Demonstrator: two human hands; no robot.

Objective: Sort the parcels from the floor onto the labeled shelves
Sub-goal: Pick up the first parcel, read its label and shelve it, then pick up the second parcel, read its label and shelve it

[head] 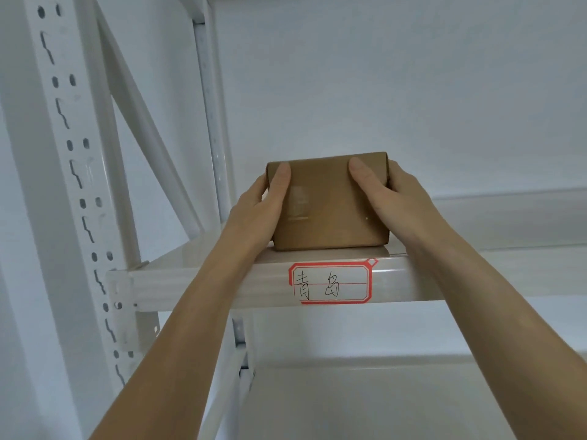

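Box [330, 201], both hands clamping it – left [254, 211] at 9, right [397, 198] at 3 – on shelf [197, 281] edge above label [330, 282]: may tip off if let go w/o pushing in.

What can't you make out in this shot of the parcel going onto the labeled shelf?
Head view only:
- Printing on the parcel: too faint and blurred to read.
- Fingers of the left hand and right hand: hidden behind the parcel; only thumbs show.
- Shelf right end: cut off by the frame edge.
- Floor parcels: out of frame.

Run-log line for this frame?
step: shelving | parcel: on labeled shelf | left hand: gripping parcel | right hand: gripping parcel | label: handwritten, red-bordered
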